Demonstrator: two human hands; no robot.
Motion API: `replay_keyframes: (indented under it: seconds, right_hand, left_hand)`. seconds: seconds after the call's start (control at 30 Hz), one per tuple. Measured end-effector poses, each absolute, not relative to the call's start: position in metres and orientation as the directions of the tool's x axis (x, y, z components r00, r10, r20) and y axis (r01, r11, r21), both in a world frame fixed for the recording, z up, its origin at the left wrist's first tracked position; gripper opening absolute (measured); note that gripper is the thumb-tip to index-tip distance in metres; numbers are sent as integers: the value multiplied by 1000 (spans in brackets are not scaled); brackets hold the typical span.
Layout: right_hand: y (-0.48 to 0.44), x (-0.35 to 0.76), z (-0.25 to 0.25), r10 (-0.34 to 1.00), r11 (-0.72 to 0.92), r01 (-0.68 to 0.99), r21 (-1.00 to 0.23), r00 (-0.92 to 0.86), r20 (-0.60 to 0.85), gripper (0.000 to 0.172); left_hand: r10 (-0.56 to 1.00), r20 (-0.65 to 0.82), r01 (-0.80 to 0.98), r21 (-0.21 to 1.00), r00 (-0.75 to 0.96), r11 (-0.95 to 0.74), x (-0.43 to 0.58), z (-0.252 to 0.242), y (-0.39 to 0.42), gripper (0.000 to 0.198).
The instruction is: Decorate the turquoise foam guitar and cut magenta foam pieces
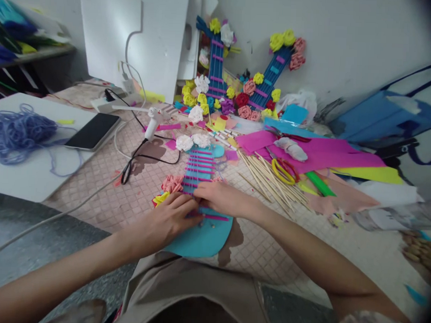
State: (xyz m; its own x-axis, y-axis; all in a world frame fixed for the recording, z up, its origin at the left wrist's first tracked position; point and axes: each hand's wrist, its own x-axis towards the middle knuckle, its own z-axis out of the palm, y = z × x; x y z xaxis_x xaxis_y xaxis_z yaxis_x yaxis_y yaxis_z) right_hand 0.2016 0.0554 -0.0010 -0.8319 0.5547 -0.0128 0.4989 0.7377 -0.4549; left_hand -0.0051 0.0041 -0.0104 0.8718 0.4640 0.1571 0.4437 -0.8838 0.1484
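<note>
A turquoise craft guitar [201, 239] lies at the table's front edge, with purple strips across its neck and thin threads strung along it. My left hand [173, 217] is over its body, fingers closed together near the threads. My right hand [221, 197] comes in from the right and meets it, fingertips pressed together over the lower neck. Whatever the fingertips pinch is too small to make out. Pink paper flowers [172, 183] and a yellow flower [161, 198] sit on the guitar's left side. White flowers [193, 142] top the neck.
Behind stand two decorated blue guitars [216, 68]. A white glue gun [152, 125] with trailing cables is left of the neck. A phone [93, 131] and purple yarn [22, 129] lie on a white board. Wooden sticks [268, 178], scissors [284, 170] and pink sheets [308, 153] lie right.
</note>
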Motion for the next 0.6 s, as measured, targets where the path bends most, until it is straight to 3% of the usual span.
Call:
replay_keyframes:
  seconds: [0.37,0.6]
  right_hand:
    - [106,211,22,476,714,400,-575,-879,-21,11]
    - [158,230,20,485,723,435,-537,-873,-55,5]
  left_hand:
    - [449,191,426,153,873,-892,0,-5,6,28]
    - [456,161,432,164,875,-887,-1,-4,5,30]
